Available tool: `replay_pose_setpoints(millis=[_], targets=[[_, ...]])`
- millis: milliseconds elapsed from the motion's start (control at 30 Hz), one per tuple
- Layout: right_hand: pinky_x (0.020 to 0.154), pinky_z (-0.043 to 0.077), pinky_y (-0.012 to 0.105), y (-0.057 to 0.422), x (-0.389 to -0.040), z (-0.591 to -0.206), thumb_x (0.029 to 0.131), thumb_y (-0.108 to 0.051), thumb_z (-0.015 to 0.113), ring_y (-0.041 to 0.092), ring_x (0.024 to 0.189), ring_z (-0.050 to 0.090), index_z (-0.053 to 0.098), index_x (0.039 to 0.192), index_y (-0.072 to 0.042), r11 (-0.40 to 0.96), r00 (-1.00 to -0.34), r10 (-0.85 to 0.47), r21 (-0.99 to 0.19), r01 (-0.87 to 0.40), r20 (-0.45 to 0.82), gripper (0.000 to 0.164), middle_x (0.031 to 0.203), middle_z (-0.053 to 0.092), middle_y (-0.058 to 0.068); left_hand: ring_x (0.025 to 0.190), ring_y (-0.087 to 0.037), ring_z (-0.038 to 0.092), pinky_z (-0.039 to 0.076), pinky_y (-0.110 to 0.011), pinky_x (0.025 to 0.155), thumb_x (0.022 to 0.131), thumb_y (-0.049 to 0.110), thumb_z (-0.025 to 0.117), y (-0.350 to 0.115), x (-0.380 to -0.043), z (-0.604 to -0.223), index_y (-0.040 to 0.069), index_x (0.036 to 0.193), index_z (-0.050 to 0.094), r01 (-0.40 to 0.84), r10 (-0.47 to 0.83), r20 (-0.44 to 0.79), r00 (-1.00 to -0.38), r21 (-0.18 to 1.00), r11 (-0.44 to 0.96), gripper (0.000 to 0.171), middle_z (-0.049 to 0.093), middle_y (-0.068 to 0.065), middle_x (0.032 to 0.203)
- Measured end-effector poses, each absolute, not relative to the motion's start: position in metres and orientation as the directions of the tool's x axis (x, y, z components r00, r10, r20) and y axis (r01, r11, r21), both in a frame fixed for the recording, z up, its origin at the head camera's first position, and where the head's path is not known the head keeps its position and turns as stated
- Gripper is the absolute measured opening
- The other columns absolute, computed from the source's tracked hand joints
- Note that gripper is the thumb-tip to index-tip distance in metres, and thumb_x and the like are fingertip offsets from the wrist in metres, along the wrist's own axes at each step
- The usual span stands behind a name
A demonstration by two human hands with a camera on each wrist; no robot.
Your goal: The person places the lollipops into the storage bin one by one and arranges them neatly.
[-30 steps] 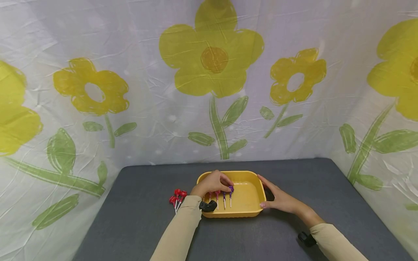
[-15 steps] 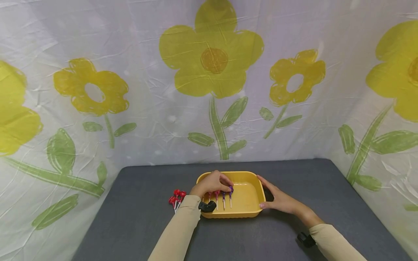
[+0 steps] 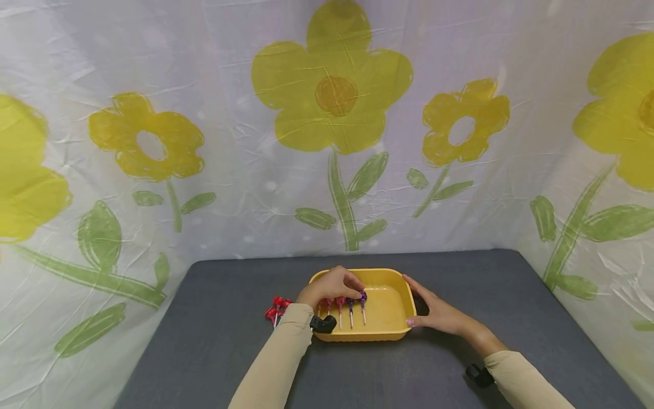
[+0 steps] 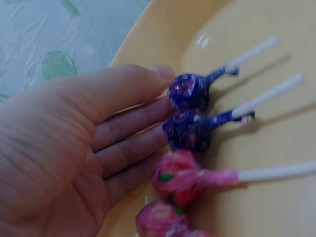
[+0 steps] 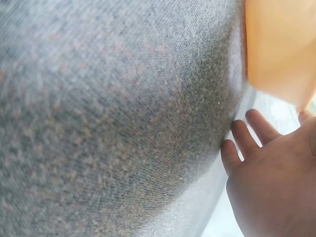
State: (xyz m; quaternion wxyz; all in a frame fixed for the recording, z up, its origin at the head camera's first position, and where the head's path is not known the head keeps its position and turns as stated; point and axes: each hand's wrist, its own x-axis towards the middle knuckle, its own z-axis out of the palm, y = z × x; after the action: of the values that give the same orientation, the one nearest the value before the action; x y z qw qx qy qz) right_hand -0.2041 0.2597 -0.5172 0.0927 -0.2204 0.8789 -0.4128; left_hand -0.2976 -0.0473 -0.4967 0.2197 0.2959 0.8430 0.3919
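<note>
Inside a yellow tray (image 3: 375, 336), my left hand (image 3: 332, 287) pinches the wrapped head of a purple lollipop (image 4: 188, 92), the rightmost of a row. Thumb and forefinger meet at that head; the other fingers lie behind the row. A second purple lollipop (image 4: 187, 131) lies right beside it, followed by pink lollipops (image 4: 177, 177). White sticks point toward the tray's near side. My right hand (image 3: 439, 311) rests at the tray's right end, fingers spread, with the forefinger at the far corner and the thumb near the front one.
Several red lollipops (image 3: 277, 307) lie in a bunch on the grey table (image 3: 225, 341), left of the tray and partly behind the left sleeve (image 3: 278, 363). A flower-printed sheet (image 3: 230, 142) hangs behind and along both sides of the table.
The pinched purple lollipop has shifted slightly to the right, and its stick now slants a little. My right hand stays in place at the tray's end.
</note>
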Motion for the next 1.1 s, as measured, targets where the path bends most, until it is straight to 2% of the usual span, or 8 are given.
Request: replay_pose_setpoints(millis=[167, 400, 567, 767, 900, 1100], targets=[[0.108, 0.024, 0.075, 0.259, -0.204, -0.517, 0.083, -0.026, 0.080, 0.047, 0.148, 0.024, 0.010, 0.161, -0.027, 0.559, -0.887, -0.462, -0.772, -0.303, 0.014, 0.104, 0.164, 0.021, 0.019, 0.103, -0.020, 0.072, 0.058, -0.027, 0.089, 0.089, 0.017, 0.073, -0.053, -0.297, -0.488, 0.004, 0.115, 0.073, 0.355, 0.692, -0.128, -0.710, 0.784, 0.509, 0.028, 0.075, -0.011, 0.114], [0.108, 0.025, 0.075, 0.259, -0.203, -0.515, 0.083, -0.027, 0.080, 0.047, 0.147, 0.026, 0.011, 0.161, -0.025, 0.564, -0.888, -0.459, -0.766, -0.309, 0.019, 0.104, 0.162, 0.024, 0.020, 0.107, -0.020, 0.070, 0.056, -0.031, 0.095, 0.091, 0.020, 0.072, -0.064, -0.295, -0.465, 0.006, 0.119, 0.071, 0.367, 0.689, -0.101, -0.718, 0.786, 0.497, 0.032, 0.073, -0.009, 0.118], [0.108, 0.026, 0.075, 0.258, -0.203, -0.515, 0.083, -0.026, 0.080, 0.047, 0.146, 0.028, 0.011, 0.161, -0.023, 0.557, -0.887, -0.461, -0.769, -0.312, 0.026, 0.104, 0.162, 0.026, 0.021, 0.111, -0.023, 0.069, 0.056, -0.034, 0.096, 0.092, 0.021, 0.071, -0.078, -0.292, -0.449, 0.003, 0.123, 0.068, 0.399, 0.698, -0.055, -0.713, 0.787, 0.470, 0.036, 0.071, -0.014, 0.122], [0.107, 0.026, 0.075, 0.258, -0.204, -0.516, 0.083, -0.027, 0.080, 0.047, 0.145, 0.028, 0.011, 0.161, -0.023, 0.559, -0.886, -0.464, -0.770, -0.308, 0.017, 0.104, 0.161, 0.027, 0.021, 0.115, -0.024, 0.066, 0.054, -0.037, 0.100, 0.093, 0.021, 0.069, -0.106, -0.282, -0.436, 0.008, 0.124, 0.068, 0.399, 0.680, -0.027, -0.732, 0.793, 0.461, 0.033, 0.069, -0.016, 0.126], [0.106, 0.027, 0.075, 0.259, -0.204, -0.517, 0.082, -0.029, 0.081, 0.047, 0.145, 0.028, 0.011, 0.161, -0.024, 0.565, -0.887, -0.460, -0.765, -0.310, 0.019, 0.105, 0.161, 0.027, 0.021, 0.116, -0.026, 0.066, 0.053, -0.039, 0.101, 0.094, 0.021, 0.068, -0.127, -0.274, -0.430, 0.006, 0.125, 0.067, 0.389, 0.661, -0.019, -0.750, 0.796, 0.464, 0.034, 0.068, -0.018, 0.126], [0.106, 0.027, 0.076, 0.260, -0.206, -0.520, 0.083, -0.028, 0.080, 0.048, 0.145, 0.028, 0.011, 0.161, -0.024, 0.565, -0.885, -0.465, -0.763, -0.313, 0.020, 0.104, 0.161, 0.027, 0.020, 0.114, -0.024, 0.067, 0.055, -0.037, 0.098, 0.093, 0.023, 0.070, -0.158, -0.263, -0.430, 0.012, 0.122, 0.069, 0.364, 0.611, -0.010, -0.792, 0.795, 0.484, 0.031, 0.069, -0.016, 0.124]])
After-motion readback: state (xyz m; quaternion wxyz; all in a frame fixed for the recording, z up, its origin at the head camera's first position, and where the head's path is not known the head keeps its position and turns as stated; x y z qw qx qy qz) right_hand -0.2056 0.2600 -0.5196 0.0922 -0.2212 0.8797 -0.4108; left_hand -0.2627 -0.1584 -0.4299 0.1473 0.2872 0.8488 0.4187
